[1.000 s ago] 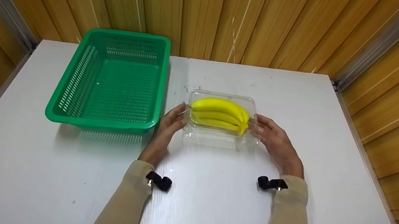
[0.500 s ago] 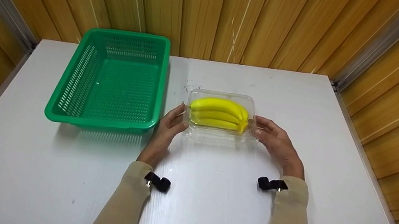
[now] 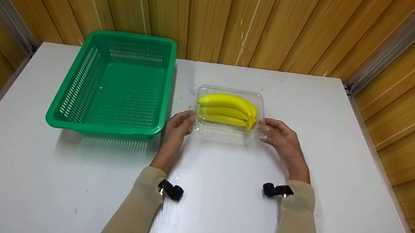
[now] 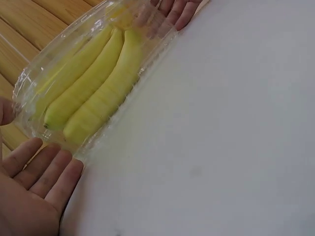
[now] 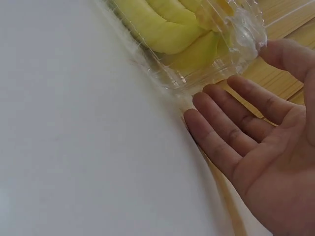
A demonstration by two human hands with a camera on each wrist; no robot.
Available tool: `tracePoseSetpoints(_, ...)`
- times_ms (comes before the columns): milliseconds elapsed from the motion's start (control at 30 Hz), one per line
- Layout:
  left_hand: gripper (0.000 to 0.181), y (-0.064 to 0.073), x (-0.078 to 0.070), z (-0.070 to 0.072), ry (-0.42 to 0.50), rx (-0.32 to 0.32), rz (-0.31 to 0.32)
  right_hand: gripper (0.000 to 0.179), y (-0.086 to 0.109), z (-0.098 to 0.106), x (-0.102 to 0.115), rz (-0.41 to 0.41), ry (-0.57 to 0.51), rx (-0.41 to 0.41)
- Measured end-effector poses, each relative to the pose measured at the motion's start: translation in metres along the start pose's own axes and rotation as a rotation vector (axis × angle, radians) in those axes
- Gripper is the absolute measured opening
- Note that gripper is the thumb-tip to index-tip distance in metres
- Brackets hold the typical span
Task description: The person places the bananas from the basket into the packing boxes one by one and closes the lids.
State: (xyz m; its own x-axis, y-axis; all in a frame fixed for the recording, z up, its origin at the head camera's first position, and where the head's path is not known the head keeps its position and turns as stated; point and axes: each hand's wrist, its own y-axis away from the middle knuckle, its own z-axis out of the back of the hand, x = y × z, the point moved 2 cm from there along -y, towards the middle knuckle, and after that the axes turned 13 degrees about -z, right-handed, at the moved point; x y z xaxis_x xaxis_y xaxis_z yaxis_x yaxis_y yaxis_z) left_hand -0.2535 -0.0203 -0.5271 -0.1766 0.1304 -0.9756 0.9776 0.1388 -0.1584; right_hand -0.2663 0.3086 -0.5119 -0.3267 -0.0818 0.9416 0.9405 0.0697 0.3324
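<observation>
A white bench point(image 3: 215, 219) is carrying everything here, running back to a wall of wooden planks. A green perforated basket point(image 3: 116, 84) is sitting on it at about ten o'clock, near the back edge. Just beside the basket, toward twelve o'clock, a clear plastic clamshell box point(image 3: 229, 114) is resting on the bench, enclosing a bunch of yellow bananas point(image 3: 227, 109).

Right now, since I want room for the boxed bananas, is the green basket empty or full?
Empty: the head view shows only bare green mesh inside the green basket; the bananas sit in their clear box beside it.
</observation>
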Motion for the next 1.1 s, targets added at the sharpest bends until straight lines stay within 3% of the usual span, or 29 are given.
tracePoseSetpoints(133,0.033,0.0,-0.004,-0.003,-0.002,-0.056,0.028,0.052,0.0,-0.001,0.003,-0.023,0.013,-0.015)
tracePoseSetpoints(300,0.034,0.002,-0.01,-0.003,0.037,-0.015,0.01,0.05,0.003,0.0,0.007,-0.028,-0.038,0.051)
tracePoseSetpoints(433,0.039,0.003,-0.013,-0.004,0.036,0.003,0.002,0.053,0.004,0.0,0.009,-0.012,0.009,0.078)
tracePoseSetpoints(767,0.025,0.005,-0.017,-0.006,-0.093,-0.067,0.03,0.044,0.004,0.002,0.009,-0.046,0.051,0.065)
tracePoseSetpoints(1100,0.026,0.004,-0.014,-0.006,-0.008,-0.042,0.018,0.022,0.006,0.004,0.009,-0.083,0.037,0.074)
